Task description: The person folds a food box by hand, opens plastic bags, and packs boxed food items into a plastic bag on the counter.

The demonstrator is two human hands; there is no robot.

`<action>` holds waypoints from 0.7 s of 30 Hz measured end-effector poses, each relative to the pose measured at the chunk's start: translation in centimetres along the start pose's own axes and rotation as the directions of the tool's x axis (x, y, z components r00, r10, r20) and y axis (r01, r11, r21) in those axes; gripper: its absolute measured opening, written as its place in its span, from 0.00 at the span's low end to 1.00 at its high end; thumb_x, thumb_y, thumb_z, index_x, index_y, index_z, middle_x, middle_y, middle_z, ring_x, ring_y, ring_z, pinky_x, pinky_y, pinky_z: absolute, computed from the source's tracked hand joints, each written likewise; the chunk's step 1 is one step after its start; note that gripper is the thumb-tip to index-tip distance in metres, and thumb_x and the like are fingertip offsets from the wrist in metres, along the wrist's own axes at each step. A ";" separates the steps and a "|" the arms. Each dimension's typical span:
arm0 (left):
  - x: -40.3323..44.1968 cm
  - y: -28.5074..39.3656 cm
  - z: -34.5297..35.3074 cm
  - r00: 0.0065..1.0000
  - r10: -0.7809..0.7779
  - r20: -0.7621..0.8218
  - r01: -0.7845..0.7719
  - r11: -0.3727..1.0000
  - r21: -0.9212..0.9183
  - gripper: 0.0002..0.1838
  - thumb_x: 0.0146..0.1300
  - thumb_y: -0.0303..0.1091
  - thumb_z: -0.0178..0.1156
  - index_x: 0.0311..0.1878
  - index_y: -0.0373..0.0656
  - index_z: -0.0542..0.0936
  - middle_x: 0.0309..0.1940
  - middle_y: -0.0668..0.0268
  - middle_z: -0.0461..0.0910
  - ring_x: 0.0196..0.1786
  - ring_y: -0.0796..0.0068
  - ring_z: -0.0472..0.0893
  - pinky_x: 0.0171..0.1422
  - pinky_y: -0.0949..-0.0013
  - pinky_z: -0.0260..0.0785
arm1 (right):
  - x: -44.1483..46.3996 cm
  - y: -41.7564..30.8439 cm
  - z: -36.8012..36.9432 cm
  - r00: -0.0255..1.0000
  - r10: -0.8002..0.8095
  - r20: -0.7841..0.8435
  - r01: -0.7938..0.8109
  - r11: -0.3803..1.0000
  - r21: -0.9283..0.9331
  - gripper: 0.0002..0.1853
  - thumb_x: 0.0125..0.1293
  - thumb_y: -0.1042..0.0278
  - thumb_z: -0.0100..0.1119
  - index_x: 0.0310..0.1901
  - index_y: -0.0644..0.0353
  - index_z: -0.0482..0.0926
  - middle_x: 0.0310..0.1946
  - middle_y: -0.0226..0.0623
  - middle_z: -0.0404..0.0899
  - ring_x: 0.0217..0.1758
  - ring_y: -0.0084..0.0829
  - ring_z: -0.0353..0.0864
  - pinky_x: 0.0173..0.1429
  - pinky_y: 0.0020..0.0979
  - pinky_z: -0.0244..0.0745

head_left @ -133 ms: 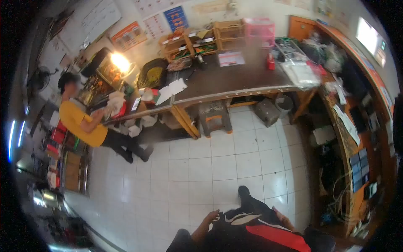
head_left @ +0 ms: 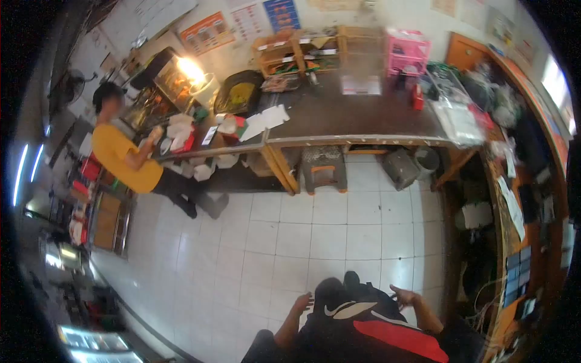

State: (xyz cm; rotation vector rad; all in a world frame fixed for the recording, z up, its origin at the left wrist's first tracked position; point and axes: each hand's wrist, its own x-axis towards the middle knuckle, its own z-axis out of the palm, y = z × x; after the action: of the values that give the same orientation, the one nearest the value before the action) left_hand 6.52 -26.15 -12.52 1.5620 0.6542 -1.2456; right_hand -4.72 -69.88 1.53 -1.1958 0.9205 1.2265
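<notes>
Near the bottom of the head view, my left hand (head_left: 302, 303) is raised beside my dark clothing, its fingers apart and nothing seen in it. On the other side, my right hand (head_left: 404, 296) is held out with its fingers spread and holds nothing. Between the two hands is my black top (head_left: 339, 330) with white and red shapes, and a dark shoe (head_left: 351, 279) shows just beyond it. Neither hand touches a table.
A person in a yellow shirt (head_left: 124, 158) stands at the left by a long dark table (head_left: 357, 118). Under it are a stool (head_left: 325, 169) and a grey bin (head_left: 426, 160). A wooden side counter (head_left: 505, 242) runs down the right.
The view has shifted, so the table and shelves appear further right. My right hand is higher, with its fingers more spread. My left hand has also risen slightly.
</notes>
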 end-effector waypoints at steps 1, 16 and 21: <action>-0.6 0.5 0.4 1.000 0.009 -0.026 -0.012 0.996 -0.094 0.30 0.65 0.57 0.49 0.59 0.42 0.69 0.54 0.57 0.75 0.54 0.62 0.74 0.53 0.54 0.66 | -1.6 -3.7 -0.8 0.999 -0.012 -0.051 0.006 0.994 -0.110 0.44 0.63 0.29 0.40 0.62 0.68 0.64 0.50 0.49 0.78 0.56 0.42 0.75 0.55 0.47 0.73; 20.0 27.5 -12.6 0.851 0.519 0.073 -0.485 0.726 0.488 0.19 0.60 0.38 0.56 0.53 0.41 0.76 0.46 0.58 0.80 0.46 0.62 0.79 0.49 0.59 0.72 | 13.1 -34.8 -5.5 0.894 -0.446 0.048 0.350 0.624 -0.699 0.26 0.64 0.46 0.51 0.55 0.59 0.75 0.55 0.44 0.75 0.53 0.39 0.75 0.61 0.33 0.67; 16.3 54.1 -21.3 0.725 0.567 -0.391 -0.606 0.795 0.029 0.18 0.61 0.36 0.56 0.52 0.39 0.72 0.34 0.59 0.80 0.30 0.66 0.80 0.33 0.64 0.73 | 12.3 -29.5 -11.4 0.939 -0.120 -0.324 0.094 0.991 -0.093 0.30 0.58 0.39 0.58 0.52 0.57 0.76 0.46 0.40 0.77 0.47 0.39 0.75 0.46 0.49 0.72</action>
State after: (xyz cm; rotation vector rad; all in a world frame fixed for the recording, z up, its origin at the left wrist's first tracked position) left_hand 66.75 -28.79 -8.57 1.7551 0.3901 -0.4203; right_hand 27.19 -77.00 -7.57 -1.5230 1.0436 0.9975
